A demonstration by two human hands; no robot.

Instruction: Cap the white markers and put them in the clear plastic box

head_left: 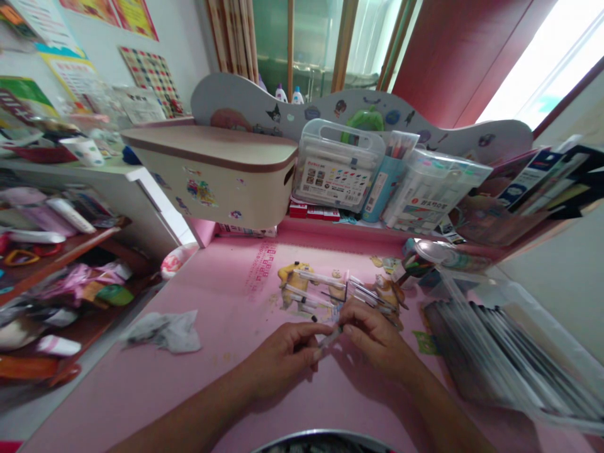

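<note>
Over the pink desk (226,390), my left hand (285,355) pinches the lower end of a slim translucent pen barrel (329,340). The fingers of my right hand (370,333) close round its upper end, hiding that tip. Just beyond my hands lie several clear pen parts (309,277) and thin dark refills, scattered over a bear picture on the desktop. A small black cap (314,319) sits near my left fingertips.
A plastic box of pens (509,352) stands at right, a crumpled tissue (165,330) at left. A round metal rim (321,433) shows at the front edge. A lidded bin (217,182) and marker cases (337,167) line the back shelf.
</note>
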